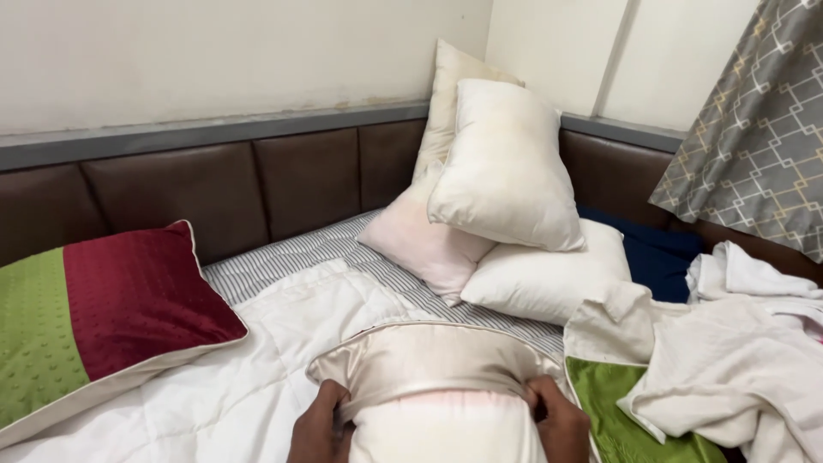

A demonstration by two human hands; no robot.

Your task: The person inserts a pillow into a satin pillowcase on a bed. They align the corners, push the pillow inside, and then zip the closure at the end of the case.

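A beige satin pillowcase (429, 360) lies at the bottom middle, its open end partly over a white pillow (446, 433). My left hand (321, 424) grips the left edge of the case's opening. My right hand (557, 420) grips the right edge. Both hands sit on either side of the white pillow, which shows a faint pink band just below the case's hem. All of this rests on a white quilted blanket (257, 360).
A red and green cushion (94, 309) lies at the left. Several white and pink pillows (506, 171) are stacked in the back corner against the brown padded headboard (257, 180). Crumpled white cloth (737, 360), a green cover (617, 411) and a patterned curtain (763, 137) are at the right.
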